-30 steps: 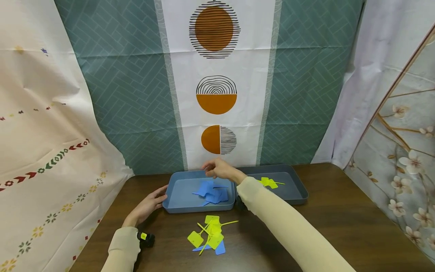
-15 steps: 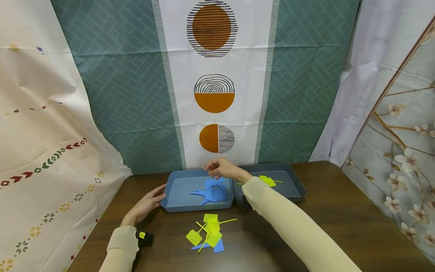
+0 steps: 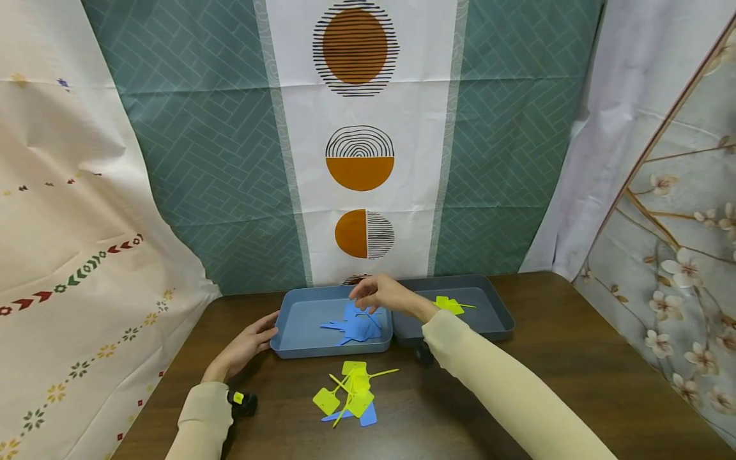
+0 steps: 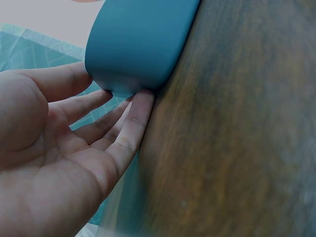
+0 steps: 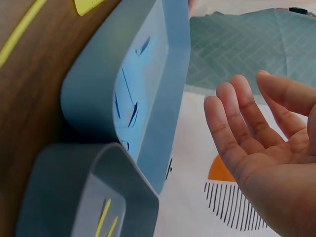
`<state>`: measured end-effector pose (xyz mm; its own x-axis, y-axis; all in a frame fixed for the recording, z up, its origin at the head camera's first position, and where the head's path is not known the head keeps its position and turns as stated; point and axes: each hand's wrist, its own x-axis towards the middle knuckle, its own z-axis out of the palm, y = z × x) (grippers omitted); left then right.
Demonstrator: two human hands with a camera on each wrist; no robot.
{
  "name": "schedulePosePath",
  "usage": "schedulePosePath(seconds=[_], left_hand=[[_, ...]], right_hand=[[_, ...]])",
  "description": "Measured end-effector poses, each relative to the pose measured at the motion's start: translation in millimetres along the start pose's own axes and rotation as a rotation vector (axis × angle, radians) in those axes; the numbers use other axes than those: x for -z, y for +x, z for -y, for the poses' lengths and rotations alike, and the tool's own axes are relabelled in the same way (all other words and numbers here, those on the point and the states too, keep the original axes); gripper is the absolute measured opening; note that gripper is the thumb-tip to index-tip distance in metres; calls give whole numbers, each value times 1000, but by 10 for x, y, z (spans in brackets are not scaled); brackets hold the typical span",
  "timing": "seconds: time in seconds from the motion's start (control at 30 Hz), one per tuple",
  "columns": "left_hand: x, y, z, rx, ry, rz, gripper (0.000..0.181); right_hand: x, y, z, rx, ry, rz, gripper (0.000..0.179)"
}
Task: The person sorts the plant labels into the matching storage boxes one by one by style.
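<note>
In the head view my left hand point(image 3: 250, 345) is at the left end of a light blue tray point(image 3: 305, 319). Its fingertips touch the tray's outer corner, fingers fairly straight, as the left wrist view shows. A heap of blue tie-shaped plastic tags point(image 3: 361, 329) lies in the right half of that tray. My right hand point(image 3: 386, 295) hovers above this heap with relaxed fingers and holds nothing; the right wrist view shows its bare palm point(image 5: 276, 163). Nearer me on the table is a pile of yellow tags point(image 3: 358, 388), with some blue tags point(image 3: 368, 416) partly under it.
A dark grey tray point(image 3: 494, 313) adjoins the blue one on its right and contains a few yellow tags point(image 3: 451, 305). Both trays stand at the back of the brown table point(image 3: 575, 370), in front of a patterned curtain point(image 3: 230, 160). Black cameras are strapped at the wrists.
My right hand has moved slightly right and lower over the blue tray. The blue tags' heap has changed shape, with one strip now pointing left. My left hand has stayed against the tray.
</note>
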<state>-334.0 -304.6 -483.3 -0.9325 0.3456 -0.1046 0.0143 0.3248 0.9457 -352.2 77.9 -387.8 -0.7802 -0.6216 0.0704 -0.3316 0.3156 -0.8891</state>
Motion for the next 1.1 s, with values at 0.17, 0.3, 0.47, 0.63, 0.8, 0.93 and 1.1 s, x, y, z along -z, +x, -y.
schedulePosePath(seconds=[0.17, 0.3, 0.47, 0.63, 0.8, 0.93, 1.1], left_hand=[[0, 3, 11, -9, -4, 5, 62], [3, 14, 21, -8, -15, 7, 62], [7, 9, 18, -5, -7, 10, 62], [12, -1, 10, -6, -10, 13, 62], [14, 5, 3, -10, -15, 18, 63], [16, 5, 1, -9, -15, 19, 63], [9, 2, -2, -9, -13, 21, 62]], right_hand=[[-56, -130, -58, 11, 33, 35, 22], [-93, -233, -102, 17, 55, 59, 22], [-137, -343, -152, 26, 82, 73, 21], [-235, -451, -165, 33, 71, 96, 21], [-346, -540, -180, 33, 75, 145, 24], [-436, -592, -211, 34, 64, 180, 25], [-552, -653, -280, 68, 77, 231, 26]])
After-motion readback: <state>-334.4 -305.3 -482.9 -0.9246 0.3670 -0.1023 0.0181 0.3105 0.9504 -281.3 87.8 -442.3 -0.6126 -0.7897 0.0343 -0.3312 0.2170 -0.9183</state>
